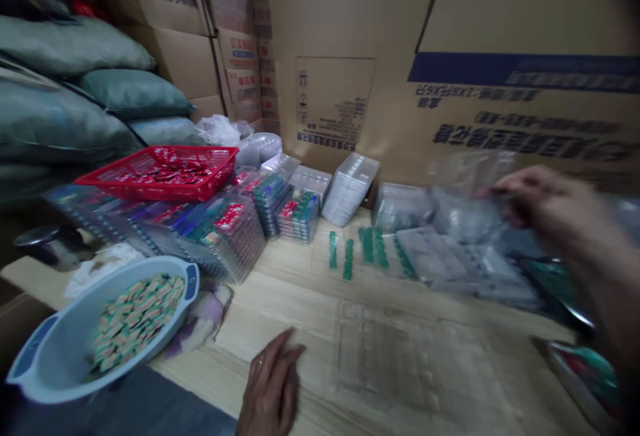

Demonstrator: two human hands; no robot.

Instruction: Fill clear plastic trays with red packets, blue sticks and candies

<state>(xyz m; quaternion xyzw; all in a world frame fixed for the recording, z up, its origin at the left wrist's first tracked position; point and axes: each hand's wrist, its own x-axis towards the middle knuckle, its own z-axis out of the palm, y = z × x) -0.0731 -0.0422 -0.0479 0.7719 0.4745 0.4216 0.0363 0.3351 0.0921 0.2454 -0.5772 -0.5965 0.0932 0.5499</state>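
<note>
My left hand (273, 386) lies low on the wooden table (300, 289) with its fingers stretched out, beside a clear plastic blister tray (400, 363) that lies flat. My right hand (543, 203) is raised at the right and smeared by motion; its fingers pinch a clear plastic tray (467, 179) held up over a pile of similar trays (450, 259). Some green pieces (367, 249) sit in a tray on the table behind.
A pale blue basin (55, 349) of small green and tan pieces stands at the left. A red basket (165, 173) rests on stacks of filled clear trays (230, 229). Cardboard boxes (450, 56) wall the back; grey sacks (75, 89) are piled at the left.
</note>
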